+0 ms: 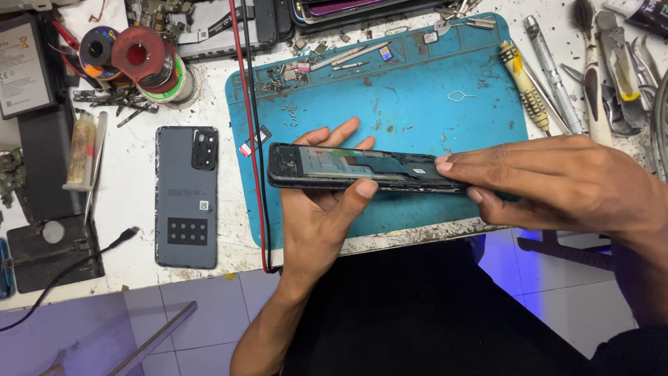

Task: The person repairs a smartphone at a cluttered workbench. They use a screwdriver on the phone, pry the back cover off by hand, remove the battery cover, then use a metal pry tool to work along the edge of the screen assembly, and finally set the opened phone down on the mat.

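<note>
A person holds an opened phone just above the near edge of a blue work mat, tilted so its exposed inside faces up, likely for a close look. The left hand cradles it from beneath, thumb clamped on the near edge. The right hand pinches the phone's right end between fingertips. The phone is black, back removed, showing dark internal parts. Its grey back cover lies left of the mat on the table.
</note>
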The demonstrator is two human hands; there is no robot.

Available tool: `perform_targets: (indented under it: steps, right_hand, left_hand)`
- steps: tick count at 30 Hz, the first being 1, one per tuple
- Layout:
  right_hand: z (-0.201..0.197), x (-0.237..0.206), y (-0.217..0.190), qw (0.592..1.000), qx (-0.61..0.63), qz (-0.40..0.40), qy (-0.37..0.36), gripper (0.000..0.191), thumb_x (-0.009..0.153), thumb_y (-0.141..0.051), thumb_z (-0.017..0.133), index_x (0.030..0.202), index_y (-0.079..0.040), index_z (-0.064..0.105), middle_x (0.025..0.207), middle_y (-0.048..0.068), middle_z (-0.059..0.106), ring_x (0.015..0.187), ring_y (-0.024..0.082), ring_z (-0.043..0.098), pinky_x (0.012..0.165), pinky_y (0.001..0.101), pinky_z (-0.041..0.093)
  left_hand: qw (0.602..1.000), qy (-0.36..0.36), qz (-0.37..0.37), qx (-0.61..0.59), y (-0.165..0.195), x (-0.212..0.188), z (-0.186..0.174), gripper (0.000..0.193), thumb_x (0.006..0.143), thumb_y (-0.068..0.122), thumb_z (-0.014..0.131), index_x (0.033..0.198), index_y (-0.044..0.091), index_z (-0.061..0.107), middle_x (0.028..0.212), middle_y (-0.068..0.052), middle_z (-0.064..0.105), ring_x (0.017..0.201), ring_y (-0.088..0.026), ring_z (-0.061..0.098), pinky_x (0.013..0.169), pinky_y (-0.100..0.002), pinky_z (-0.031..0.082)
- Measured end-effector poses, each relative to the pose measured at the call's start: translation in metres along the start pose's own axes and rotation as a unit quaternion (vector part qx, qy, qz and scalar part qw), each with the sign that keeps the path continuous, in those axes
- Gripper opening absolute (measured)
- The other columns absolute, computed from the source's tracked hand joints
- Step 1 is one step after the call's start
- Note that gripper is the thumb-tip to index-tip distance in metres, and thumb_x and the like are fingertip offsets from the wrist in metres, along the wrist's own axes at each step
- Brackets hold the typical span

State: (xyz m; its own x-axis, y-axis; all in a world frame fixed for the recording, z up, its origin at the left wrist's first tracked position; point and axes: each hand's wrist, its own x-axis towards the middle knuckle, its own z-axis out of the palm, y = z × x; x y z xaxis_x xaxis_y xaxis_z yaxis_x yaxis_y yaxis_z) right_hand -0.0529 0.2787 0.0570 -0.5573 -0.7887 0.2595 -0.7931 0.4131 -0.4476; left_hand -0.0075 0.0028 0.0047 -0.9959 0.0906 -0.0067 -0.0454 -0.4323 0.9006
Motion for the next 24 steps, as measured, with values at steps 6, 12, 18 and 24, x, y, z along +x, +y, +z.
perform_targets:
  steps: [6,12,18,24]
  right_hand:
    - [-0.002,-0.006,0.009,0.999,-0.01,-0.018,0.033,0.037,0.082,-0.002,0.075,0.119,0.001,0.07,0.114,0.008,0.077,0.092,0.022,0.077,0.081,0.0339,0.063]
    - [0.003,-0.011,0.016,0.998,0.001,-0.026,0.061,0.04,0.081,0.004,0.075,0.12,0.005,0.069,0.115,0.012,0.076,0.094,0.023,0.077,0.079,0.0325,0.062]
    - [0.006,-0.014,0.016,0.996,-0.029,-0.03,0.073,0.038,0.083,0.006,0.074,0.12,0.004,0.069,0.114,0.012,0.076,0.096,0.024,0.077,0.081,0.034,0.065]
    - [0.01,-0.018,0.012,0.997,-0.031,0.003,0.064,0.038,0.083,0.001,0.075,0.121,-0.001,0.071,0.112,0.01,0.077,0.091,0.021,0.077,0.078,0.0327,0.064]
  left_hand:
    - [1.0,0.01,-0.005,-0.006,-0.001,0.008,0.011,0.077,0.092,0.01,0.08,0.147,-0.002,0.028,0.152,-0.033,0.05,0.142,-0.037,0.056,0.117,-0.046,0.054]
    - [1.0,0.013,0.0,0.003,-0.004,0.009,0.014,0.079,0.093,0.011,0.08,0.15,-0.005,0.027,0.151,-0.034,0.051,0.142,-0.038,0.056,0.12,-0.047,0.052]
    - [1.0,0.021,-0.008,0.002,-0.005,0.007,0.015,0.08,0.092,0.011,0.078,0.151,-0.005,0.026,0.152,-0.034,0.049,0.143,-0.039,0.056,0.119,-0.048,0.052]
    - [1.0,0.018,-0.003,0.004,-0.004,0.006,0.016,0.081,0.092,0.01,0.077,0.152,-0.005,0.025,0.152,-0.034,0.049,0.143,-0.04,0.055,0.12,-0.049,0.051]
